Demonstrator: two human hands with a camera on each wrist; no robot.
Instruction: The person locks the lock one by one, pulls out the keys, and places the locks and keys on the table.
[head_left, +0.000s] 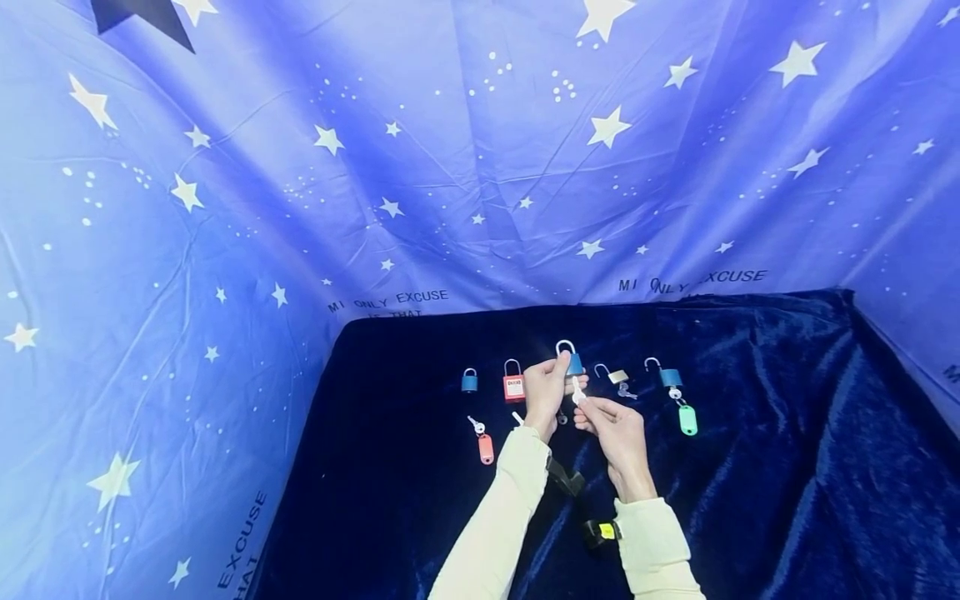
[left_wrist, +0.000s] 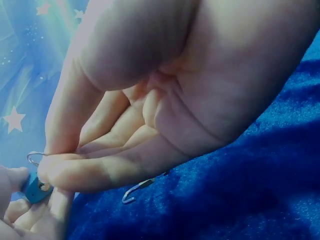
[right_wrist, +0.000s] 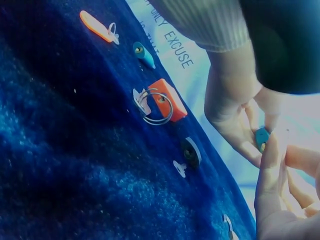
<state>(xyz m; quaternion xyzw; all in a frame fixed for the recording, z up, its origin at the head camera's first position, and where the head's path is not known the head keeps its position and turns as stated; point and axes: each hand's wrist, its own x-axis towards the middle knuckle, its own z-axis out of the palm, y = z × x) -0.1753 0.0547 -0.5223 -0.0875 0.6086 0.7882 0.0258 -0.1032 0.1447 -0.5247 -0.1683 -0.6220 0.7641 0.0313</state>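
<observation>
In the head view my left hand (head_left: 546, 390) grips a small blue padlock (head_left: 574, 364), its silver shackle pointing up and away. My right hand (head_left: 617, 433) pinches a silver key (head_left: 577, 390) between thumb and forefinger, close below the padlock's underside. The brass keyhole faces the right hand in the left wrist view, where the padlock (left_wrist: 35, 190) sits between left fingers at the left edge. That right hand (left_wrist: 130, 100) fills much of the same view. From the right wrist, the padlock (right_wrist: 261, 137) shows between the left fingers, beside the right fingertips.
Along the dark blue velvet cloth (head_left: 405, 517) lie a blue padlock (head_left: 469, 381), a red padlock (head_left: 513, 387), a brass one (head_left: 618, 377) and a blue one (head_left: 669, 378) with a green tag (head_left: 687, 420). A key with a red tag (head_left: 486, 449) lies front left. Starry fabric (head_left: 480, 167) hangs behind.
</observation>
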